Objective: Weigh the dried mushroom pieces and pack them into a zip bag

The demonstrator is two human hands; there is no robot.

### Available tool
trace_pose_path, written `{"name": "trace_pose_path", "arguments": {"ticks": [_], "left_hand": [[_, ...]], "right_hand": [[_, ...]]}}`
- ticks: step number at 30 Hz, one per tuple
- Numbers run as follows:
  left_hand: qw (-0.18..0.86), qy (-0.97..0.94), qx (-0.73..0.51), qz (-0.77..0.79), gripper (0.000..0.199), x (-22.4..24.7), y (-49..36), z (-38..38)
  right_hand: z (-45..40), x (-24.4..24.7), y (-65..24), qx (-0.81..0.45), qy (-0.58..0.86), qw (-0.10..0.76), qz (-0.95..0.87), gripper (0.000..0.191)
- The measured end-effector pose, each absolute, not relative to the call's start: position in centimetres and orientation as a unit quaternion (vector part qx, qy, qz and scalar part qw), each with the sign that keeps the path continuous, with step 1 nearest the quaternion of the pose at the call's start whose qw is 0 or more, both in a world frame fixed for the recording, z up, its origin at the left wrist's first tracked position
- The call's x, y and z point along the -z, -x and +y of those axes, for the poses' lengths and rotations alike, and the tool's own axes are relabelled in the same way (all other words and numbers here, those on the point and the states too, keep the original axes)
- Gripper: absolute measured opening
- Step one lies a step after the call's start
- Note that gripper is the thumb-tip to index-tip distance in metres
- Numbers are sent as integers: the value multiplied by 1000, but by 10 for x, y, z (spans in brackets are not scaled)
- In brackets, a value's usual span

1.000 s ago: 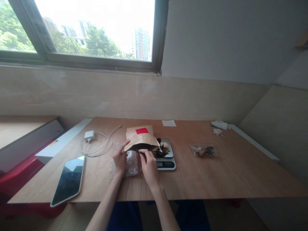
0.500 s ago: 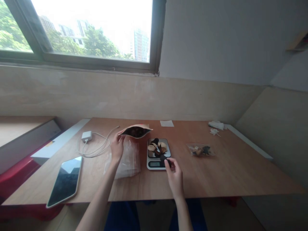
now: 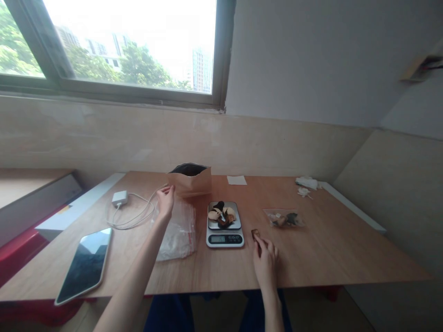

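Brown dried pieces and pale slices [image 3: 226,216] lie heaped on the metal plate of a white kitchen scale [image 3: 225,240]. Right of the scale, my right hand [image 3: 266,258] pinches a small dark brown piece [image 3: 255,233] just over the table. My left hand [image 3: 166,197] is at the lower left edge of an upright brown paper bag [image 3: 195,183], its fingers pressed together; the bag's mouth gapes and its inside is dark. Under my left forearm lie clear zip bags [image 3: 178,230]. A filled clear bag [image 3: 284,218] rests farther right.
At the left of the wooden table [image 3: 321,251] are a phone or tablet [image 3: 85,263] and a white charger [image 3: 119,198] with its looped cable. White paper [image 3: 236,180] lies near the wall, and crumpled white wrappers [image 3: 307,183] lie at the back right.
The paper bag has gone from tilted toward me to upright on the table. My right hand has moved from the scale's front edge to the right, with a piece in its fingers.
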State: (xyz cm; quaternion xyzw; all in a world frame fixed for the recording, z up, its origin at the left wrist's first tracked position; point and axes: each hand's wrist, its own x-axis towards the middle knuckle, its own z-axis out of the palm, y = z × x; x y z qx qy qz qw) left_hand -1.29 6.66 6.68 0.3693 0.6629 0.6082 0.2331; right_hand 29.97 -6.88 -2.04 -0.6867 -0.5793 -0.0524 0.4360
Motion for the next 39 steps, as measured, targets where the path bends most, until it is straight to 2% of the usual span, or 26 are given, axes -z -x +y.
{"name": "trace_pose_path", "arguments": {"ticks": [7,12,16,19,22,26,29,33,36,39], "left_hand": [[296,-447,-567,625,33,-69,-1,53],[281,-510,-543,605,32,-80,-8,49],[247,-539,-517,617,26,-67,-9,22],[155,-600,-415,666,27,-45,-12,-10],[135,-643,-314,686,32,-25,-18,-36],[117,-670,-226,698,25,-13,-26,-46],[122,-665,-213,706,24,-16,-30,-42],[154,-653,-282,686,22,-30,-35,-46],[203,-667,-362,619,22,-43,-43,-63],[266,-712,-390,521,25,-49,-55,-89]], "right_hand": [[-67,28,-300,78,692,415,-585,38],[-69,26,-299,78,696,404,-589,37],[-69,27,-300,80,694,408,-587,37],[-68,27,-301,76,686,423,-588,37],[-69,22,-300,65,672,460,-576,34],[-73,2,-286,39,655,516,-551,29],[-77,-19,-265,-42,605,553,-571,26],[-85,-38,-226,-215,528,559,-602,25],[-91,-42,-198,-335,501,554,-574,26],[-97,-42,-179,-440,481,548,-525,33]]}}
